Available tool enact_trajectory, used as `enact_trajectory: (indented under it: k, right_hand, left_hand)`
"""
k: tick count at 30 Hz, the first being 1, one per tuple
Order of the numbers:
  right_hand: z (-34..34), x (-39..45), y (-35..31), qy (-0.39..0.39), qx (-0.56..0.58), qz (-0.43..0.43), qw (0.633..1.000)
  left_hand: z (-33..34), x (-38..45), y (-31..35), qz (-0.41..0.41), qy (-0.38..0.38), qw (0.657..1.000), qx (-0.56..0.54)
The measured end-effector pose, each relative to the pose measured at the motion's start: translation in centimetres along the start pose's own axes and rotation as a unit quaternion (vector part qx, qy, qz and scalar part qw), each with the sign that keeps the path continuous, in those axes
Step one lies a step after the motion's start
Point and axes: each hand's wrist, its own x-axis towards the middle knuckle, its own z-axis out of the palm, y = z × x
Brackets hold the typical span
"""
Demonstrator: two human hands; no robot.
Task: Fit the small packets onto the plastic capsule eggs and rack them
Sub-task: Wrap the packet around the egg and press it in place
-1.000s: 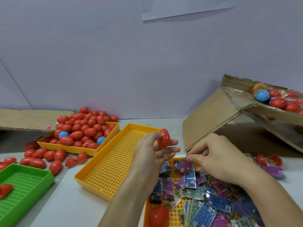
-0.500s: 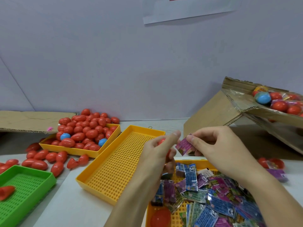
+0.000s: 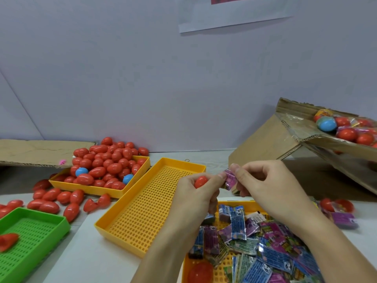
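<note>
Two hands and forearms enter from bottom edge. Left hand (image 3: 191, 198) bare: no glove, ring or watch showing. Right hand (image 3: 271, 187) likewise bare, wrist unadorned. Both forearms uncovered as far as frame shows, no sleeve visible. Fingernails short, unpainted, plain on right thumb. Fingers slender. No markings or bands on either arm.

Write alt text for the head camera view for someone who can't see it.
A person's left hand holds a red plastic capsule egg while the right hand pinches a small purple foil packet beside it, above an empty yellow perforated tray. Another yellow tray heaped with red eggs sits behind.
</note>
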Motion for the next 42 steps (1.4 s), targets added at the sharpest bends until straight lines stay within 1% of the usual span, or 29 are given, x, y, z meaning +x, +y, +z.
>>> enact_trajectory:
  k: [6,8,10,14,21,23,29,33,37,39,42]
  right_hand:
    - [0.2,0.2,-0.1,0.059,0.060,0.017,0.996]
    - [0.2,0.1,-0.2,0.056,0.076,0.005,0.996]
    - [0.1,0.0,-0.4,0.031,0.080,-0.008,0.996]
    - [0.5,-0.1,-0.5,-0.025,0.076,-0.015,0.997]
    - [0.7,0.0,-0.3,-0.023,0.048,-0.021,0.998]
    - [0.8,0.0,-0.4,-0.020,0.057,-0.023,0.998]
    - [1.0,-0.1,-0.5,-0.005,0.084,0.027,0.996]
    - [1.1,0.1,0.0,-0.020,0.114,0.080,0.990]
    - [0.8,0.4,0.7,0.021,0.131,0.099,0.986]
    - [0.7,0.4,0.9,0.030,0.149,0.103,0.983]
    - [0.7,0.5,0.9,0.041,0.165,0.111,0.979]
  left_hand:
    - [-0.3,0.5,-0.4,-0.019,0.057,0.996,-0.069]
    - [-0.4,0.6,-0.6,-0.022,0.070,0.995,-0.074]
    - [-0.4,0.6,-0.6,-0.018,0.073,0.995,-0.071]
    - [-0.4,0.6,-0.6,0.002,0.060,0.997,-0.052]
    - [-0.1,0.4,-0.5,0.032,0.016,0.999,-0.014]
    - [-0.1,0.3,-0.5,0.040,0.011,0.999,-0.006]
    - [0.1,0.3,-0.6,0.045,0.013,0.999,0.015]
    - [0.3,0.2,-0.5,0.060,0.008,0.995,0.074]
    - [0.4,0.0,-0.4,0.073,-0.006,0.990,0.124]
    - [0.4,-0.1,-0.3,0.074,0.005,0.989,0.124]
    - [0.1,0.1,-0.4,0.083,0.048,0.990,0.101]
